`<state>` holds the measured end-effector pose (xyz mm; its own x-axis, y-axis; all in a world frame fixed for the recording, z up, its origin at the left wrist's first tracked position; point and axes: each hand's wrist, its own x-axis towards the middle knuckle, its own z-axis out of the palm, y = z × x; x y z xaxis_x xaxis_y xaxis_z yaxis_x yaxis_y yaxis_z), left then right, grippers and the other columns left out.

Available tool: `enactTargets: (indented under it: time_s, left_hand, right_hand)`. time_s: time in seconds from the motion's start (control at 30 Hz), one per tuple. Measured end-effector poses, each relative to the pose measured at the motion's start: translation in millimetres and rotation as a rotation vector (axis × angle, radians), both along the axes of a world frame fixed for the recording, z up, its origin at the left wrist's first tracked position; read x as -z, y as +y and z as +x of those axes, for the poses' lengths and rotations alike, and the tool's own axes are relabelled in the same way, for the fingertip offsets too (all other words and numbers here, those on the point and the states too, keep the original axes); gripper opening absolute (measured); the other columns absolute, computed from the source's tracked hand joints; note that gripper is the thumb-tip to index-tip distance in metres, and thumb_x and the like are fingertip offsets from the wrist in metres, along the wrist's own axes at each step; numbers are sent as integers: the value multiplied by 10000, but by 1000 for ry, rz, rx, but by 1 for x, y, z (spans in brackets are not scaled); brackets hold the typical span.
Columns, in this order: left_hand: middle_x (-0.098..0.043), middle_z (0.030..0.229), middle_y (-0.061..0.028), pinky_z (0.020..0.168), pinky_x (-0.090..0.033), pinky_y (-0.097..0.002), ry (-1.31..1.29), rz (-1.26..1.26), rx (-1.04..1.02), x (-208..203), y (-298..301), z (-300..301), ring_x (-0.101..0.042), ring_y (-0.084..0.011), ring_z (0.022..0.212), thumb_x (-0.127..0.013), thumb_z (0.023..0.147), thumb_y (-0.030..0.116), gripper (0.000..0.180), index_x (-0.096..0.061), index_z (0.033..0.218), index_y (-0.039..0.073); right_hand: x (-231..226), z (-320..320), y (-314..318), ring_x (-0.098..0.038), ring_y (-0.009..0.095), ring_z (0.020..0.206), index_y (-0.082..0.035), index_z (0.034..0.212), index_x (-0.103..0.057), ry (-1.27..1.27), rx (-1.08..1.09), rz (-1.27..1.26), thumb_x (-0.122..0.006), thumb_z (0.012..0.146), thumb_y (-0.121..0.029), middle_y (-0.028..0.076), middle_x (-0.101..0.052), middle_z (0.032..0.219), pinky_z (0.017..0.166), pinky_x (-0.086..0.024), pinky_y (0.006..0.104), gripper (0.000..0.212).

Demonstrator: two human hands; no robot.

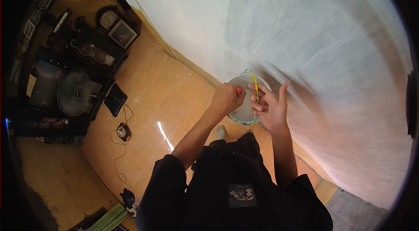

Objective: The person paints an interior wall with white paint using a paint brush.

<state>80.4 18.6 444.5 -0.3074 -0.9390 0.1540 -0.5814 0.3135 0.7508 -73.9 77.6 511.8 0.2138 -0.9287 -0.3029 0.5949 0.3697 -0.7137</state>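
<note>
Your L hand (227, 98) is gripping 1 red obj. (238, 92); your R hand (273, 108), loosely spread, is hovering nr 1 yellow strip (255, 81), contact unclear. 1 bucket (241, 121) is standing below, by 1 wall (283, 21).

Your left hand (224, 98) is closed in a fist, its left forearm (195, 138) slanting inward; your right hand (274, 111) lies palm up, fingers loosely bent, thumb stretched apart

Red item (238, 92): mostly concealed by left hand (227, 99). Bucket (242, 112): partly covered by left hand and right hand (273, 109). Green strips (107, 220): cut off by lower edge.
</note>
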Motion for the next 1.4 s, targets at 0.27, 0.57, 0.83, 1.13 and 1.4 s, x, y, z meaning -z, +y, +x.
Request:
enactTargets:
  time_s: [0.27,0.57,0.83,1.13,1.4]
  left_hand:
    - [-546,581,-251,527,-456,-469,73,69,-71,-14,3,14,-563,-427,551,-609,842,200,283,-611,662,-17]
    - [-691,877,-142,661,-574,-283,788,568,-224,16,18,74,-686,-194,774,-566,958,246,325,-650,930,-67]
    - [-626,1132,-126,804,-534,-233,1358,872,-441,204,37,106,-627,-205,1049,-596,947,194,326,-542,1199,-5]
    - [-550,1266,-89,921,-493,-221,1779,931,-578,409,13,22,-566,-184,1140,-582,955,176,463,-420,1354,5]
    - [-542,1265,-133,1019,-482,-271,1935,969,-678,516,-12,-63,-564,-241,1157,-621,917,95,508,-392,1351,-40]
  right_hand:
    - [6,-3,-2,-350,92,581,80,1224,-469,11,0,10,-129,821,-839,48,-505,825,543,-294,241,1060]
    - [36,4,4,-320,97,570,9,1130,-513,102,154,114,-194,886,-767,23,-474,785,551,-274,222,874]
    - [144,-31,26,-393,92,577,-32,1067,-506,222,207,296,-218,925,-712,12,-477,762,551,-322,225,752]
    - [196,-53,50,-366,94,526,-44,1047,-511,230,190,552,-216,948,-672,8,-495,746,513,-306,229,702]
    - [238,-77,65,-353,119,517,-36,982,-511,215,266,641,-167,969,-635,27,-484,686,517,-318,237,691]
